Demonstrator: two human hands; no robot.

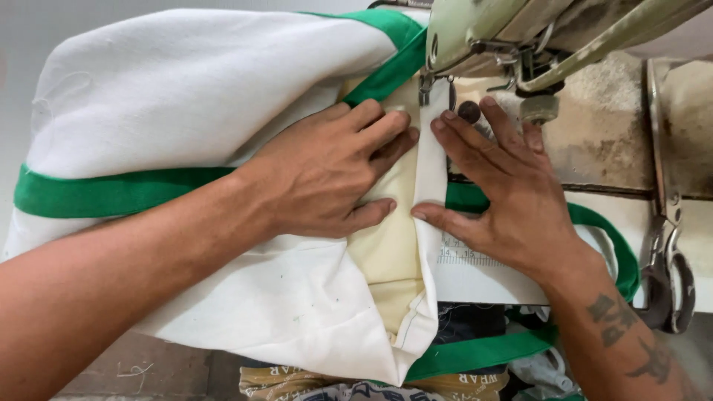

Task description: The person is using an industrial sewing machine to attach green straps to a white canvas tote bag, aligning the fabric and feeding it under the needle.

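Observation:
A white cloth bag (186, 82) with green straps (104, 191) lies across the sewing machine bed, its cream lining (386, 245) showing at the open mouth. My left hand (327, 174) lies flat on the bag, fingers pointing right toward the folded white hem (429, 186). My right hand (497, 186) presses flat on the other side of that hem, fingertips close to the presser foot (427, 89). The hem runs between both hands up to the needle area of the pale green sewing machine (483, 30).
Metal scissors (668, 245) lie on the worn machine table (609, 141) at the right. A green strap loop (616, 252) hangs off the front edge. Below the table edge sit more fabric pieces (468, 382).

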